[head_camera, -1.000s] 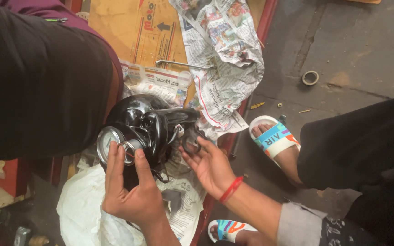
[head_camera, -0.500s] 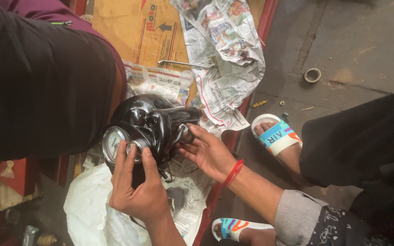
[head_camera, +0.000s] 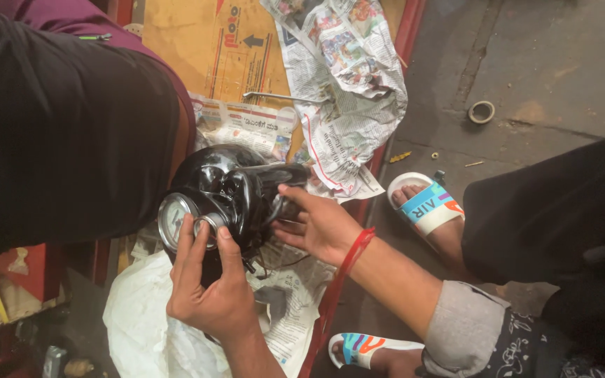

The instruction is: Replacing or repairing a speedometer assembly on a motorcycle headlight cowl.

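At the far left, a dark-clothed leg [head_camera: 57, 133] of the person fills the view. Just right of it, a glossy black headlamp housing [head_camera: 236, 189] is held upright above crumpled newspaper [head_camera: 348, 105] and a white plastic sheet [head_camera: 141, 329], at the centre of the scene. A round dial gauge [head_camera: 174, 219] is set in the housing's left face. The left hand [head_camera: 211, 294] is raised from the near edge; its fingers [head_camera: 183, 245] are laid flat against the gauge rim and the housing's near side, pressed on it rather than wrapped around it. The right hand [head_camera: 320, 224], with a red thread band [head_camera: 351, 255] at the wrist, is brought in from the right; its fingers are curled onto the housing's right edge, gripping it. A flattened cardboard sheet [head_camera: 211, 49] is seen farther back, with a thin metal rod [head_camera: 274, 96] lying on the paper. To the right, a foot in a white sandal [head_camera: 425, 203] rests on the concrete floor [head_camera: 540, 63], where a small ring [head_camera: 482, 112] lies well apart.
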